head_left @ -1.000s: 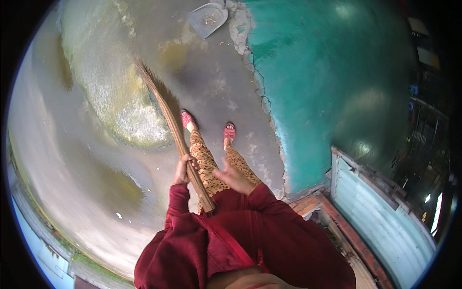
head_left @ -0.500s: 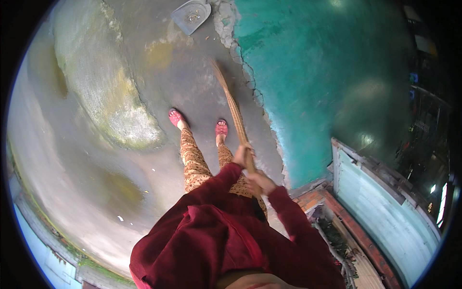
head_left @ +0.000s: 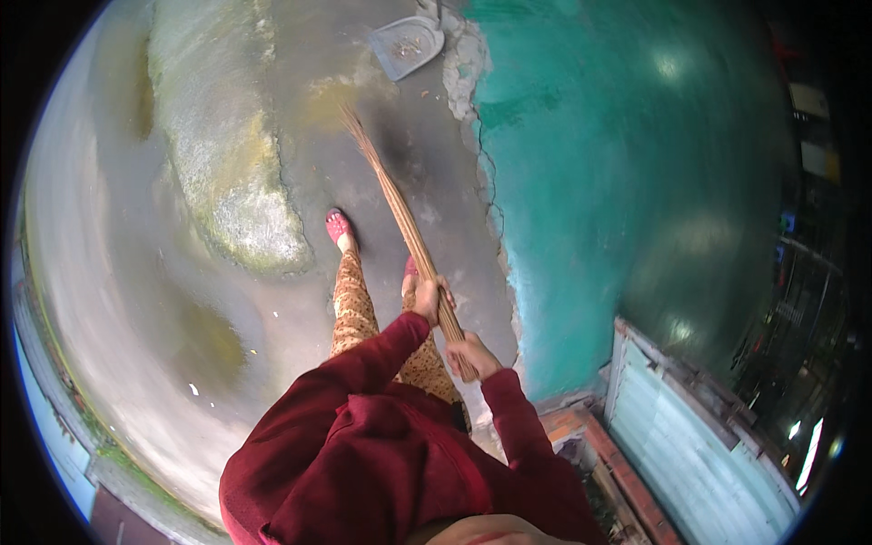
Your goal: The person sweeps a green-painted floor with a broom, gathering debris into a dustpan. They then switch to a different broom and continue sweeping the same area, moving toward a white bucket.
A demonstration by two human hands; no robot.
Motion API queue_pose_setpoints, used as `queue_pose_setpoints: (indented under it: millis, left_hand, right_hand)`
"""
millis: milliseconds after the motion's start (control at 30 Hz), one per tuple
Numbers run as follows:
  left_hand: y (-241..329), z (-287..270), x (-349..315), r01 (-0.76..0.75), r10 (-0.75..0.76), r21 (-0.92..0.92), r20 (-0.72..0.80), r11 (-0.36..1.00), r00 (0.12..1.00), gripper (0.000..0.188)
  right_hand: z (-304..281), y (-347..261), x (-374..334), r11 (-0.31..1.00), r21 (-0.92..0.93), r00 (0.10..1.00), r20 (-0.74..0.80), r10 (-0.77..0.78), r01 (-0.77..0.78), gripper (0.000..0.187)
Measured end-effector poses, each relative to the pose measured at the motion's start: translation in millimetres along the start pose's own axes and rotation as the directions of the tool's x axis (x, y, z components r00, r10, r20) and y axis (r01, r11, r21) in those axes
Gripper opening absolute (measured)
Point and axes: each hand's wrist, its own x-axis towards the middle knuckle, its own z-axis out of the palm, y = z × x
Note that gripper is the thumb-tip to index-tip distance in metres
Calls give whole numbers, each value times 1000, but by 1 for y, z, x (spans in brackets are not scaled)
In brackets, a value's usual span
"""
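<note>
Both hands grip a long stick broom made of thin tan twigs. My left hand wraps round its shaft lower down, nearer the bristles. Close to the butt end, my right hand is closed on the bundle. The broom slants away from me to the left, its frayed tip ahead of my feet, over the grey concrete. Whether the tip touches the ground I cannot tell. Beyond it a grey dustpan lies on the floor with small debris in it.
Wet grey concrete with a raised mossy patch spreads to the left. A broken, cracked edge borders the smooth green floor on the right. A pale blue panel and a brick-edged planter stand near right.
The broom's tip has swung left and away from me, and both hands have shifted left with it. My right foot has come back, nearer my body. The view has shifted slightly.
</note>
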Motion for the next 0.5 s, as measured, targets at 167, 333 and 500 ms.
queue_pose_setpoints:
  millis: [167,333,500]
  left_hand:
    - [13,33,2,234,-212,-64,244,970,946,11]
    - [52,56,82,-245,147,160,461,956,875,11]
    - [85,-22,82,-108,120,-74,187,991,975,15]
  right_hand:
    - [20,-12,-11,973,-134,937,-273,-220,189,20]
    - [10,-68,99,904,-367,803,-457,-382,221,37]
    - [39,-67,143,707,-705,895,-352,-274,-61,49]
